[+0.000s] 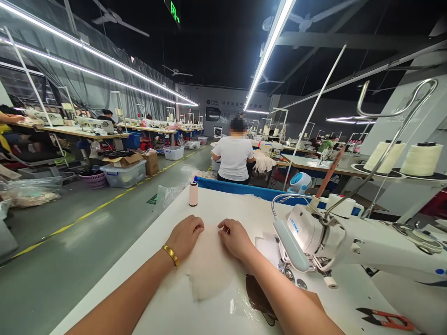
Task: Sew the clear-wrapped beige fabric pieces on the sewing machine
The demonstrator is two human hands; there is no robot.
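Note:
A pale beige piece of fabric (210, 265) hangs over the white table between my hands, its lower part smeared by motion. My left hand (186, 235), with a gold bracelet at the wrist, pinches its upper left corner. At the upper right edge, my right hand (235, 237) has thumb and fingers closed on the same fabric. A beige spool of thread (193, 193) stands upright beyond my left hand. To the right of my right hand is a white sewing machine (303, 230). Under my right forearm lie a dark brown piece (256, 293) and clear plastic (242, 304).
Red-handled thread snips (386, 319) lie at the table's lower right. Two cream thread cones (421, 158) stand on holders at the right. A blue cloth trough (244, 186) borders the far table edge. Beyond it sits a person in a white shirt (233, 158). Storage bins (125, 174) line the left aisle.

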